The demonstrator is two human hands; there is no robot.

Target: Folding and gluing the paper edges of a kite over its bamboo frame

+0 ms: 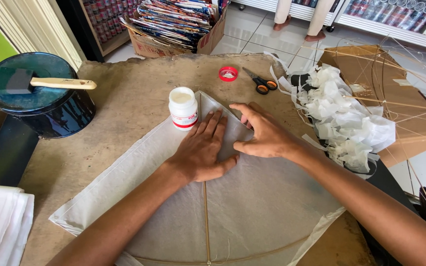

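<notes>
- Across the worn brown table (pixel 124 98) lies the paper kite (pixel 252 207), thin sheet over slim bamboo spars; judged light, limp and tear-prone, best gripped along a spar.
- Left hand (pixel 203 150) presses flat, fingers spread, on the kite's top corner.
- Right hand (pixel 265 135) rests beside it, fingers extended; possibly pinching a fold.
- Just left of that corner: open white glue bottle (pixel 183 108).
- Beyond it: red cap (pixel 228 74), scissors (pixel 261 82).

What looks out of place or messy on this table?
The glue bottle stands open on the kite paper, its red cap lying apart near the scissors. Paper scraps are heaped at the right edge. Both hands press flat on the paper.
</notes>
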